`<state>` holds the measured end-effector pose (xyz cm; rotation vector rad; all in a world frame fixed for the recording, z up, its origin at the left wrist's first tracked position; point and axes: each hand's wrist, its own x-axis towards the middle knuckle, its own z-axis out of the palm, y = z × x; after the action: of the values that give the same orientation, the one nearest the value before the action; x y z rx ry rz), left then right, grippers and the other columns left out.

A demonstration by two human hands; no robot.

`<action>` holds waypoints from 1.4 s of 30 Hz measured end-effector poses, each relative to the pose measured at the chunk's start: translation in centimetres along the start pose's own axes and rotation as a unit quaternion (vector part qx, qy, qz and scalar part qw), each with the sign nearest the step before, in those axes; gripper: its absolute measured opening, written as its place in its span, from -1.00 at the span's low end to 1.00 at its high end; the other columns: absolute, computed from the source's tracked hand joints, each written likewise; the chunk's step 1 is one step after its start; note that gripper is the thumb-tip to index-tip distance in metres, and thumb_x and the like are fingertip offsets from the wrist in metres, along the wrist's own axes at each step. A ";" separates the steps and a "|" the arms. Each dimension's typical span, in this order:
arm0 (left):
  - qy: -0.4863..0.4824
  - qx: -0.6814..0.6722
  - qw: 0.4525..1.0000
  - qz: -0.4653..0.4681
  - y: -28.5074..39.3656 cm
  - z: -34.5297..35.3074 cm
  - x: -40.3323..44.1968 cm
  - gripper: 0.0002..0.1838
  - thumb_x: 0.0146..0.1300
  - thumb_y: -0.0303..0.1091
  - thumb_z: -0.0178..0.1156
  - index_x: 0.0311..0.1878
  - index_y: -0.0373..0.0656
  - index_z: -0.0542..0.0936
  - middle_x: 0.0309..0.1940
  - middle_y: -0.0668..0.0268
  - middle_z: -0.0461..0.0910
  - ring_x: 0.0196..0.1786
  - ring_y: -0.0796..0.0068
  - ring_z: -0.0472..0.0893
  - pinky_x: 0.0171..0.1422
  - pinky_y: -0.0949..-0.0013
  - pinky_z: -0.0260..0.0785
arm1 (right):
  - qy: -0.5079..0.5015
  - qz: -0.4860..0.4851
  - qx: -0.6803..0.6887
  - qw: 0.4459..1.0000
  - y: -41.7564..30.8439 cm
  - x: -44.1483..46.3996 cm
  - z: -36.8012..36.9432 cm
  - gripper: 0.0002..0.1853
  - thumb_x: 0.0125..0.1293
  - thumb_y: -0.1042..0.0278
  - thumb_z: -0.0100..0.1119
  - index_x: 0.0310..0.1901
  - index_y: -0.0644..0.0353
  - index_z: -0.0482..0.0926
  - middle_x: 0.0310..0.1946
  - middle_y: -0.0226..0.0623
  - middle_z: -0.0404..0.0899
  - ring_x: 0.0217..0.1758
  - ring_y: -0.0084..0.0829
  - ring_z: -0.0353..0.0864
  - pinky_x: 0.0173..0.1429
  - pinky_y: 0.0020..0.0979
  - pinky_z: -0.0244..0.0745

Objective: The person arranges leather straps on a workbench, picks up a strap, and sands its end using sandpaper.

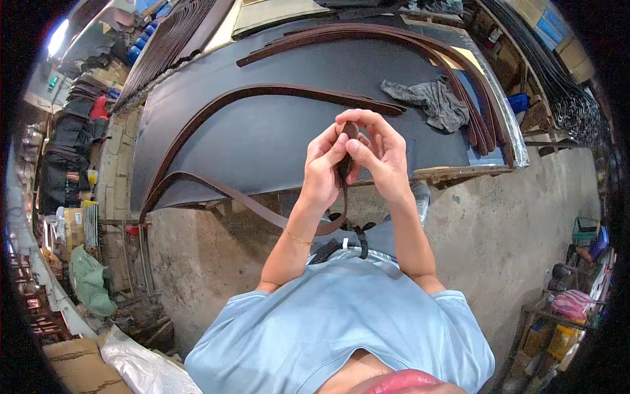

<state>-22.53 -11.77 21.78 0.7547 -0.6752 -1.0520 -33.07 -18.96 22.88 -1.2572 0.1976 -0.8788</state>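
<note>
Both my hands are raised over the near edge of the dark-topped table (249,141). My left hand (321,167) pinches the end of a brown leather strap (351,131) from the left side. From the right, my right hand (382,152) closes on the same end, its thumb and fingers meeting near the tip. Below my hands the strap hangs down, curves left in front of my waist and rises to the table's left edge. Along the table lies an arched bundle of brown straps (226,100); whether the held strap belongs to it I cannot tell.
More brown straps (387,33) curve along the table's far and right side, beside a crumpled grey cloth (430,100). Dark strips hang on a rack (545,62) at the right. A green bag (90,281) stands left, a loaded shelf (545,331) lower right.
</note>
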 end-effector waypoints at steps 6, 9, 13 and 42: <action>-0.019 0.000 1.000 -0.017 0.1 -0.1 -0.3 -0.72 0.49 -0.15 0.09 -0.07 -0.21 0.49 -0.46 0.43 0.44 -0.60 0.64 0.44 -0.59 0.58 0.24 | -0.012 -0.011 0.016 1.000 0.6 0.2 -0.7 -0.73 0.41 0.43 0.22 0.09 0.27 0.54 -0.12 -0.42 0.56 -0.24 -0.66 0.57 -0.43 -0.59 0.62; -0.049 -0.010 0.999 -0.009 0.1 -0.5 -0.3 -0.66 0.52 -0.15 0.04 0.06 -0.27 0.49 -0.42 0.38 0.49 -0.58 0.64 0.44 -0.61 0.60 0.23 | -0.015 -0.010 0.030 0.999 0.4 0.0 -0.6 -0.71 0.39 0.45 0.24 0.10 0.29 0.55 -0.09 -0.38 0.56 -0.20 -0.63 0.57 -0.42 -0.59 0.63; -0.060 -0.013 0.998 -0.003 0.3 -0.4 -0.4 -0.65 0.51 -0.15 0.04 0.03 -0.30 0.48 -0.43 0.36 0.46 -0.59 0.64 0.40 -0.62 0.60 0.22 | -0.020 -0.016 0.037 0.999 0.1 -0.6 -0.4 -0.65 0.30 0.52 0.31 0.12 0.32 0.58 0.06 -0.23 0.55 0.00 -0.50 0.57 -0.15 -0.52 0.64; -0.096 0.078 0.991 0.047 -1.8 -0.7 -1.0 -0.46 0.56 0.09 -0.20 0.00 -0.24 0.51 -0.29 0.45 0.48 -0.31 0.73 0.42 -0.32 0.63 0.23 | 0.080 -0.120 -0.041 0.989 0.3 -1.9 1.0 -0.68 0.09 0.60 0.45 -0.08 0.33 0.66 0.02 -0.18 0.61 0.04 -0.44 0.55 0.10 -0.45 0.46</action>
<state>-23.23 -11.19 19.76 0.7530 -0.9582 -1.0009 -33.61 -16.93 22.33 -1.3040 0.2148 -1.1907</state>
